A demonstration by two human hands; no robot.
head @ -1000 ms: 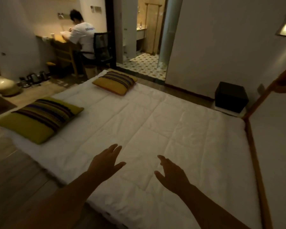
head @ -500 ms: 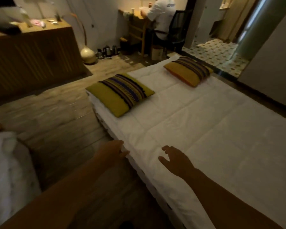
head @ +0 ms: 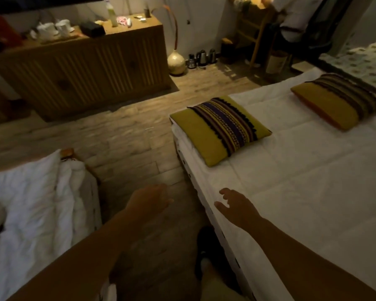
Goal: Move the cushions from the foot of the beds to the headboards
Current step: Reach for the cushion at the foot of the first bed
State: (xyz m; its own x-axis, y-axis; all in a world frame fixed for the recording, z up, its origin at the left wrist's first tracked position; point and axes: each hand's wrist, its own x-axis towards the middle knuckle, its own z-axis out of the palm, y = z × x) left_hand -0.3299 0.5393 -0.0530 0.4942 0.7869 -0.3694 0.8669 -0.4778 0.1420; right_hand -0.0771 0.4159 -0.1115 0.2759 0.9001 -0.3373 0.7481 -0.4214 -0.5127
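Both our left hand [head: 149,199] and right hand [head: 237,205] hover spread and empty short of the near cushion [head: 219,129]; a one-handed grab risks dragging the bed's quilt [head: 302,181]

Left hand [head: 149,198], right hand [head: 237,205] outstretched, empty.

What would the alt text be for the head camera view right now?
Two empty hands, left hand and right hand, reach toward a green striped cushion on a white bed; a second cushion lies farther along.
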